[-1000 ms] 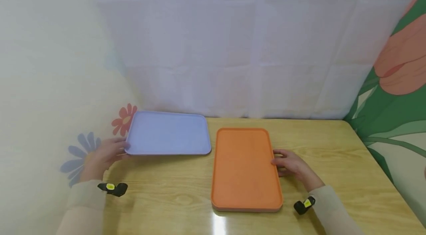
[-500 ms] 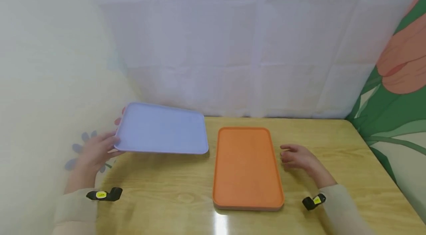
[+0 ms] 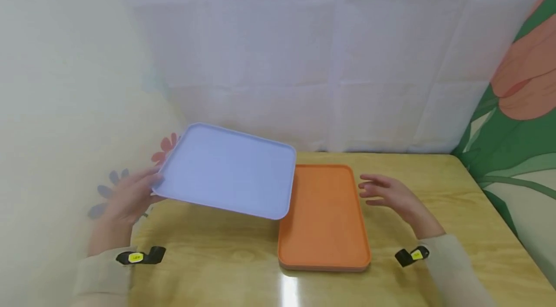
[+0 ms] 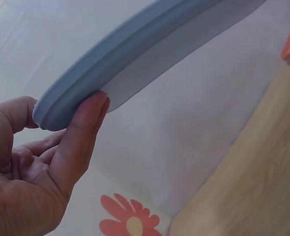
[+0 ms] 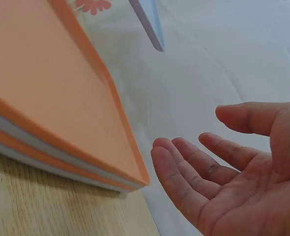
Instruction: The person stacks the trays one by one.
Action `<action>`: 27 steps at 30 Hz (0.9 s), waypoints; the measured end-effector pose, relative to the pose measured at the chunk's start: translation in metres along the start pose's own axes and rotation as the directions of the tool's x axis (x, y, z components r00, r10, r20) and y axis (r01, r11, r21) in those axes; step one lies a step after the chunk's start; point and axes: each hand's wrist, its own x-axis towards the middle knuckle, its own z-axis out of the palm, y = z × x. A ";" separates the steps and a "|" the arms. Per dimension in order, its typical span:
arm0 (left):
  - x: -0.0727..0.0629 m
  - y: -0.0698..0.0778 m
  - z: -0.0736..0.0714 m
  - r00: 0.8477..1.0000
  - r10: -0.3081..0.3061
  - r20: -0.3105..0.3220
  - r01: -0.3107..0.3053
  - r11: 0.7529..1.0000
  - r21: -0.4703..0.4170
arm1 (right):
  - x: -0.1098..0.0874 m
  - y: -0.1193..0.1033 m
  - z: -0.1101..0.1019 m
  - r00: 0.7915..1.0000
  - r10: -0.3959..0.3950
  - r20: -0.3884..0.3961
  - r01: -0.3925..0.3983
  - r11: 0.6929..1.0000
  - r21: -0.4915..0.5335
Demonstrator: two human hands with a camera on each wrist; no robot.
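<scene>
A pale blue rectangular tray [image 3: 230, 172] is held up off the table, tilted, its right end overlapping an orange tray [image 3: 326, 220] in the head view. My left hand [image 3: 132, 196] grips its left end, thumb on the upper side and fingers underneath, as the left wrist view shows of the tray's edge [image 4: 120, 54]. The orange tray tops a stack of alternating orange and whitish layers [image 5: 61, 152] lying lengthwise on the table. To the right of that stack, my right hand [image 3: 393, 196] hovers with fingers spread and relaxed, holding nothing.
The wood-grain table [image 3: 208, 258] meets a white cloth backdrop [image 3: 269, 56] at its far edge. A flower-printed wall [image 3: 65, 80] stands close on the left, and a wall with large printed leaves and petals [image 3: 521, 152] on the right.
The blue tray has been lifted, tilted and swung rightward over part of the orange stack by my left hand. My right hand has let go of the stack's right edge and risen slightly.
</scene>
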 end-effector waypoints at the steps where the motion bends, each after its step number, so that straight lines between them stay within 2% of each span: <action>1: 0.002 0.000 0.003 1.000 0.002 0.001 -0.002 1.000 -0.021 | 0.001 -0.001 0.002 1.000 0.000 0.008 0.000 1.000 0.008; 3: 0.008 -0.002 0.010 1.000 -0.007 0.008 0.007 0.998 -0.056 | 0.005 -0.003 0.005 1.000 -0.006 0.027 0.005 0.999 0.042; 5: 0.014 -0.003 0.015 0.999 -0.040 0.003 0.040 0.997 -0.061 | 0.009 -0.004 0.008 0.999 -0.022 0.048 0.018 0.996 0.082; 9: 0.029 -0.010 0.026 0.995 -0.097 0.013 0.097 0.995 0.011 | 0.020 -0.006 0.015 0.996 -0.045 0.077 0.034 0.989 0.142; 14: 0.043 -0.022 0.046 0.993 -0.112 0.036 0.109 0.990 0.086 | 0.031 -0.009 0.023 0.994 -0.025 0.102 0.003 0.977 0.214; 16: 0.047 -0.027 0.056 0.993 -0.112 0.045 0.106 0.987 0.120 | 0.035 -0.010 0.026 0.990 -0.015 0.137 -0.019 0.969 0.246; 18: 0.051 -0.030 0.067 0.991 -0.120 0.058 0.110 0.981 0.158 | 0.037 -0.011 0.029 0.980 -0.007 0.199 -0.045 0.967 0.252; 22: 0.060 -0.034 0.089 0.983 -0.140 0.116 0.111 0.968 0.223 | 0.038 -0.012 0.035 0.939 -0.022 0.342 -0.075 0.961 0.267; 25: 0.065 -0.034 0.105 0.976 -0.152 0.158 0.117 0.970 0.214 | 0.035 -0.011 0.040 0.921 -0.038 0.387 -0.083 0.953 0.290; 27: 0.068 -0.035 0.114 0.969 -0.161 0.187 0.122 0.972 0.202 | 0.032 -0.011 0.043 0.921 -0.038 0.388 -0.080 0.956 0.284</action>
